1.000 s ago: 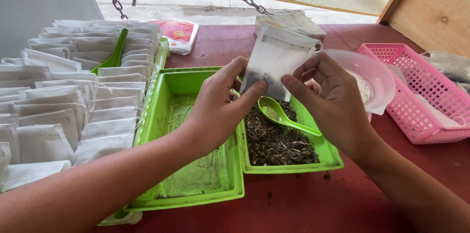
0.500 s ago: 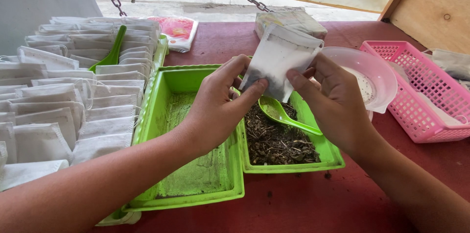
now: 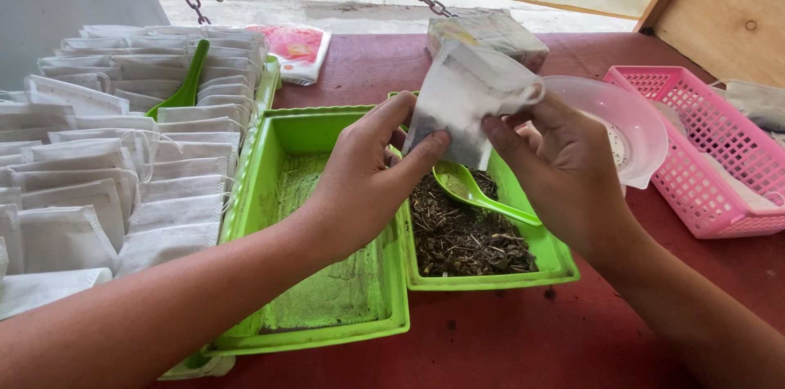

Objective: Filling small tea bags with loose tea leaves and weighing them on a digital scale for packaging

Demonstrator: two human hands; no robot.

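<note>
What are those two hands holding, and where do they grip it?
A small white pouch: the left hand pinches its lower edge, the right hand its right side.

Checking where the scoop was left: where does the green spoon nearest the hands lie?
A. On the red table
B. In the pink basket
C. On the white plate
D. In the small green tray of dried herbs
D: the green spoon rests on the dried herbs inside the small green tray, below the two hands.
</note>
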